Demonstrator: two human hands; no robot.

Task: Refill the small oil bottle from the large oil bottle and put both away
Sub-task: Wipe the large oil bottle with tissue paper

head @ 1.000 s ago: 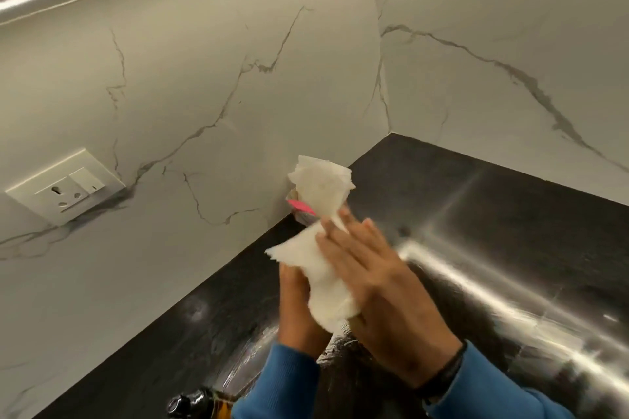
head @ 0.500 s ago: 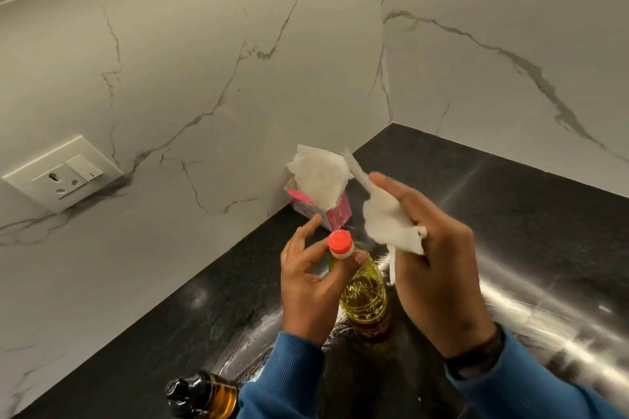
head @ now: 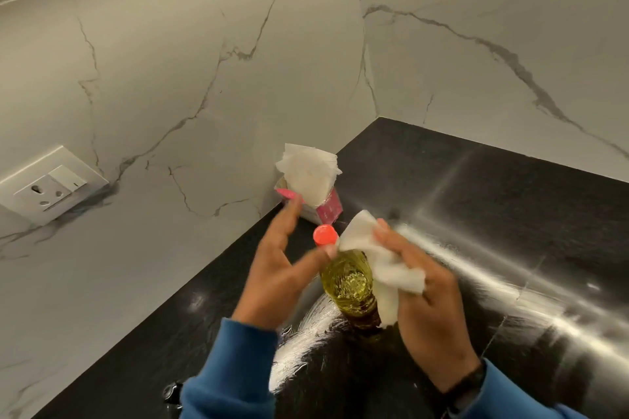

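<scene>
Small oil bottle (head: 347,279) stands upright on black desk (head: 510,214), approx. centre of view, red cap (head: 325,235) on, yellow oil inside. Left hand (head: 282,269): fingers extended and spread, motion-blurred; thumb tip touches bottle neck just below cap, no grip seen. Right hand (head: 429,299): fingers curled round a crumpled white tissue (head: 377,262), tissue pressed against bottle's right shoulder. Pink tissue box (head: 326,211) w/ white sheet sticking up sits behind bottle, against marble wall (head: 204,78). Wall socket (head: 47,187) at left. Dark object at bottom edge by left sleeve, partly hidden; cannot identify.
</scene>
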